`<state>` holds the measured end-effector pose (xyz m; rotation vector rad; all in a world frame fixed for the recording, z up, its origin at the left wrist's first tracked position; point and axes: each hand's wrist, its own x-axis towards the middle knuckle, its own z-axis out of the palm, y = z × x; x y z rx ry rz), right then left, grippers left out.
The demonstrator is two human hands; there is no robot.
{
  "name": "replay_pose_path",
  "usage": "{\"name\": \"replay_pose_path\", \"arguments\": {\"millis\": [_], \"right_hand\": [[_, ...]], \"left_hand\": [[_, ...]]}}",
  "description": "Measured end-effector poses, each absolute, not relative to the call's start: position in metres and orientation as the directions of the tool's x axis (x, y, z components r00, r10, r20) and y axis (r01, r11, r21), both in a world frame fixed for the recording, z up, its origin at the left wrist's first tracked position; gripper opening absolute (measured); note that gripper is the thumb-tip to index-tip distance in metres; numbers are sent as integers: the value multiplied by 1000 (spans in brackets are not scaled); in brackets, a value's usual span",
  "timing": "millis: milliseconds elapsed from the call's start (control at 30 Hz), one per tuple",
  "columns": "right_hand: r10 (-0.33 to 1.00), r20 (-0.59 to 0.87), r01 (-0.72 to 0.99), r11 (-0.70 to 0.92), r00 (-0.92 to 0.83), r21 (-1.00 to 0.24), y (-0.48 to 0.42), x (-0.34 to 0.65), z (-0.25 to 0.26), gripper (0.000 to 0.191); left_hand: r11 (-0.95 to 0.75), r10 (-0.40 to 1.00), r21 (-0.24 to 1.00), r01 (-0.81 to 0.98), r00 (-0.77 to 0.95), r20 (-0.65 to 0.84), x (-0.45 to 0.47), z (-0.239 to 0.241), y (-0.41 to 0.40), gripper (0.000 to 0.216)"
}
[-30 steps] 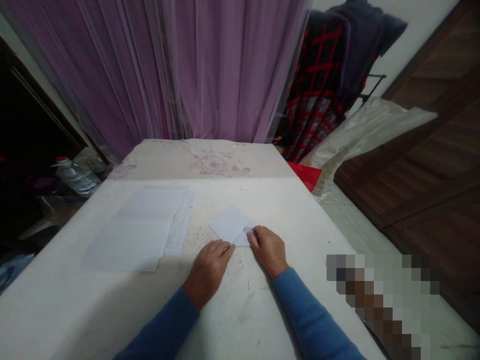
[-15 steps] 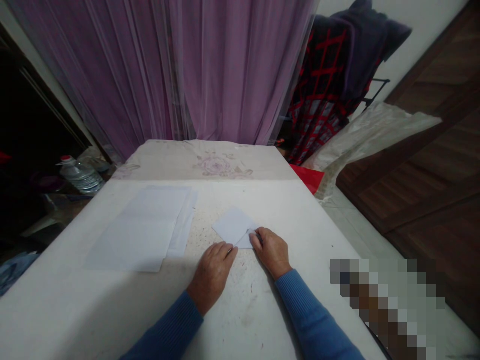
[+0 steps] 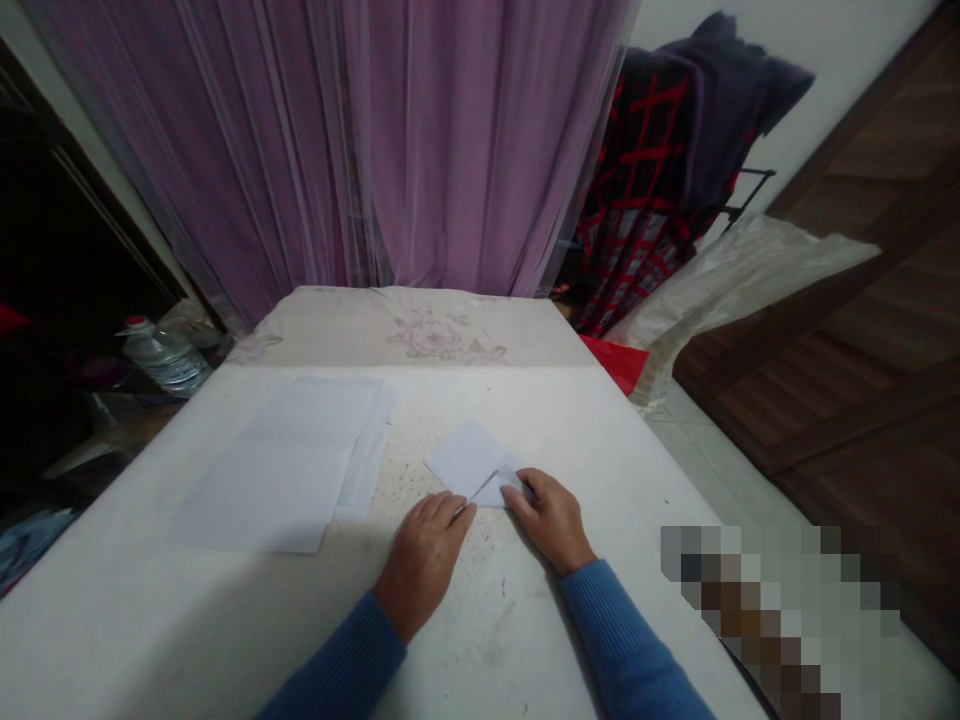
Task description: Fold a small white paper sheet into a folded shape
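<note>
A small folded white paper (image 3: 471, 462) lies on the white table (image 3: 525, 620) in front of me. My left hand (image 3: 424, 556) rests knuckles up at the paper's near left corner, its fingertips pressed together on the edge. My right hand (image 3: 551, 516) sits at the near right corner, fingers curled and pressing down a small folded flap. Both arms wear blue sleeves.
A stack of white sheets (image 3: 289, 462) lies to the left on the table. A floral cloth (image 3: 420, 330) covers the far end, before purple curtains (image 3: 420, 140). A water bottle (image 3: 161, 355) stands off the left edge. Clothes (image 3: 660, 170) hang at right, beside a wooden door (image 3: 870, 300).
My right hand has slid slightly right and nearer along the paper's edge, flattening the flap. The left hand has stayed at its corner. The view has shifted a little.
</note>
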<state>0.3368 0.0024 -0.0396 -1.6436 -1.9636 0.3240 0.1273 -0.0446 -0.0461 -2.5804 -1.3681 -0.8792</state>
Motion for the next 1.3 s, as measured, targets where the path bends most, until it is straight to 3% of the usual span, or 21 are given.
{"name": "replay_pose_path", "arguments": {"millis": [133, 267, 567, 800, 1000, 1300], "right_hand": [[940, 243, 642, 341, -239, -687, -4, 352, -33, 11], [877, 316, 518, 471, -362, -714, -8, 357, -28, 8], [875, 343, 645, 484, -341, -592, -6, 358, -38, 18], [892, 384, 680, 436, -239, -589, -5, 354, -44, 20], [917, 372, 695, 362, -145, -621, -5, 351, -48, 16], [947, 285, 735, 300, -151, -608, 2, 350, -41, 15]], "left_hand": [[-558, 776, 286, 779, 369, 511, 127, -44, -42, 23], [-510, 835, 383, 771, 337, 435, 128, -36, -37, 13], [-401, 901, 482, 779, 239, 363, 131, -34, -27, 8], [-335, 930, 488, 806, 201, 307, 134, -30, -24, 9], [-409, 899, 498, 765, 243, 365, 128, -34, -30, 12], [-518, 838, 427, 741, 341, 425, 120, -35, -35, 21]]}}
